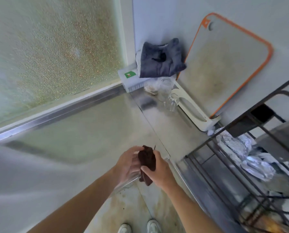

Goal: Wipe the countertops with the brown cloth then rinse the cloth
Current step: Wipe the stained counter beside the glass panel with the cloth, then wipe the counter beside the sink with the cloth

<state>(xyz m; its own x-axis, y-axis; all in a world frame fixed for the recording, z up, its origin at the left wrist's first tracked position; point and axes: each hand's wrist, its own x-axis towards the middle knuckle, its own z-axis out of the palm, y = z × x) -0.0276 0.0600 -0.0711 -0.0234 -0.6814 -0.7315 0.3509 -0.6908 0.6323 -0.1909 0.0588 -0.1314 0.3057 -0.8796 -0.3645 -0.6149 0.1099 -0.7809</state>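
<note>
The brown cloth [147, 161] is bunched up between both hands, in the air in front of me near the steel countertop [170, 128]. My right hand [159, 170] grips its lower part, with the thumb across the fabric. The fingers of my left hand [128, 163] curl against the cloth's left side and top. That hand is motion-blurred. The cloth's lower end hangs below my right palm.
A grey folded towel [160, 59] lies on a clear plastic box in the corner. An orange-rimmed cutting board [224, 64] leans on the wall, with glasses [167, 95] and a white holder [192, 110] below it. A black wire rack [232, 137] with crumpled foil stands on the right.
</note>
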